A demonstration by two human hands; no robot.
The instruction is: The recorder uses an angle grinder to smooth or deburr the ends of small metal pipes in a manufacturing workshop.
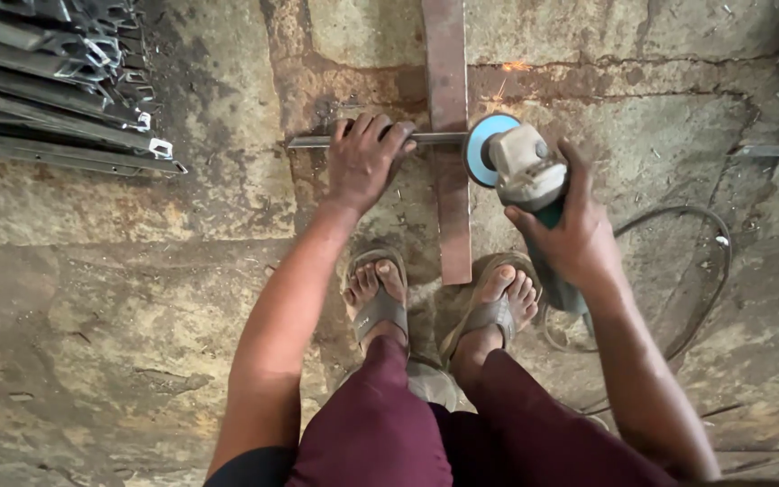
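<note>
My left hand (364,160) presses down on a thin metal rod (313,142) that lies across a flat rusty steel bar (448,207) on the stone floor. My right hand (570,236) grips the green body of an angle grinder (526,171). Its blue disc (482,149) meets the right end of the rod, just right of the bar. A few orange sparks (514,67) fly up beyond the disc. My two feet in sandals (380,298) stand just behind the bar.
A stack of cut metal angle pieces (56,81) lies at the top left. The grinder's black cable (705,261) loops on the floor at the right. Another metal strip (777,151) lies at the right edge.
</note>
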